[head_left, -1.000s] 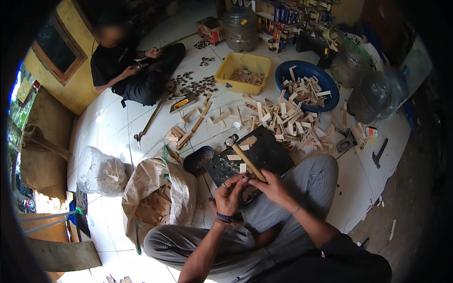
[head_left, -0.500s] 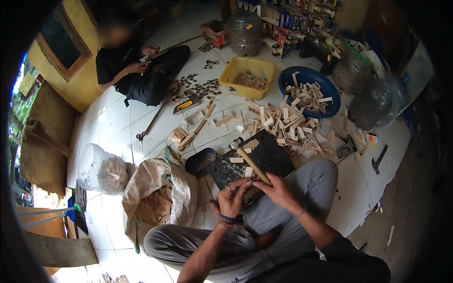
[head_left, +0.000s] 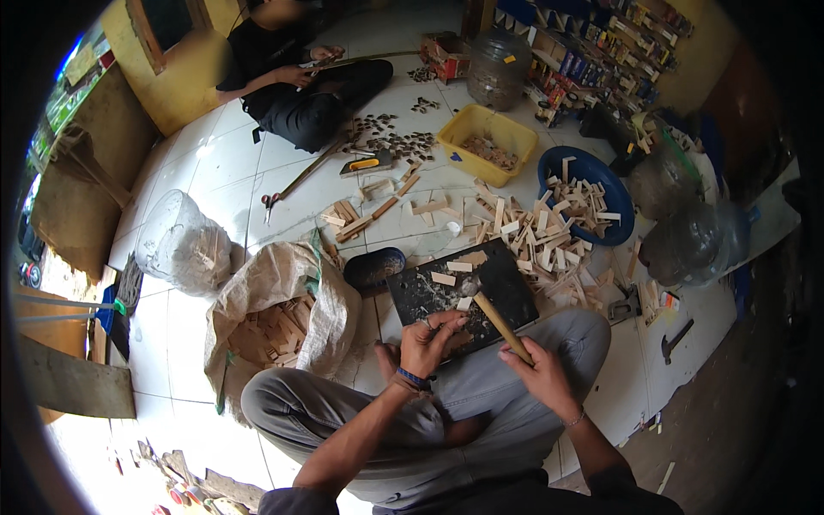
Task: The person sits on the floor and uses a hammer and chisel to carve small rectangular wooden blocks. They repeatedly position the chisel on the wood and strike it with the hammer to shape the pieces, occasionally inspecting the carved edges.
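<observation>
My right hand (head_left: 541, 374) grips the wooden handle of a hammer (head_left: 496, 319), whose metal head is over the black board in front of my crossed legs. My left hand (head_left: 429, 345) is at the board's near edge, thumb and fingers pinched together; whatever sits between them is too small to make out. Just beyond those fingertips a small pale wood block (head_left: 464, 303) lies on the black board (head_left: 506, 276). Two more flat wood pieces (head_left: 444, 279) rest farther up on it, among shavings.
An open sack of wood pieces (head_left: 225, 322) stands at left, beside a dark blue tray (head_left: 349, 273). Loose wood blocks (head_left: 536, 236) spread toward a blue basin (head_left: 625, 202) and a yellow tub (head_left: 483, 174). A second hammer (head_left: 678, 341) lies at right. Another person (head_left: 296, 94) sits at far left.
My hands have come apart: the right has drawn away with the hammer, while the left keeps its pinch near the board. The whole view has shifted, with the surroundings mostly appearing farther right.
</observation>
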### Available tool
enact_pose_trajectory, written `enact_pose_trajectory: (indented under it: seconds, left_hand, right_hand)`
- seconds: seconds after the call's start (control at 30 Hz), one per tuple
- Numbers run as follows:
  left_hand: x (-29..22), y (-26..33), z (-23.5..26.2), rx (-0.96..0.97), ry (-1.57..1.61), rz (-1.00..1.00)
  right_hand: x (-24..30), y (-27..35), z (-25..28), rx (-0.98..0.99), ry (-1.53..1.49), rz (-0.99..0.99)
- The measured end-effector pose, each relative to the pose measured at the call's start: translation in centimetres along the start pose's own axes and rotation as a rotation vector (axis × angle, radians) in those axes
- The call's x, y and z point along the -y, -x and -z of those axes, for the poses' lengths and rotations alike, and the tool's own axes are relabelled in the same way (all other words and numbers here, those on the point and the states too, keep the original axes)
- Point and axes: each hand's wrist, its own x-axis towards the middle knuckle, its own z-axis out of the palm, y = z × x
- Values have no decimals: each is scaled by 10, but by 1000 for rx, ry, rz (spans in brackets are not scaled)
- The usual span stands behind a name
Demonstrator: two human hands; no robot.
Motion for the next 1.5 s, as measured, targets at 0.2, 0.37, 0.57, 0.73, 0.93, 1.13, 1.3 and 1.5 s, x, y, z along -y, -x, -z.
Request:
enact_pose_trajectory:
  seconds: [0.2, 0.37, 0.57, 0.73, 0.93, 1.13, 1.3, 1.5]
  left_hand:
    - [-4, 6, 2, 8, -30, -186]
    - [1, 10, 3, -6, -238, -224]
    - [1, 10, 2, -31, -206, -237]
    - [-2, 10, 3, -11, -174, -192]
    - [1, 8, 2, -27, -227, -229]
    - [3, 7, 1, -38, -235, -231]
    - [2, 10, 1, -6, -224, -169]
    - [2, 6, 1, -28, -186, -174]
  right_hand:
    - [18, 25, 23, 26, 258, -11]
    - [28, 39, 32, 84, 366, 48]
    - [26, 46, 30, 54, 417, 160]
    - [19, 48, 28, 111, 478, 199]
    - [11, 52, 32, -72, 521, 286]
    - [3, 42, 33, 108, 574, 287]
    - [7, 47, 44, -42, 557, 332]
    - [-5, 38, 35, 142, 608, 344]
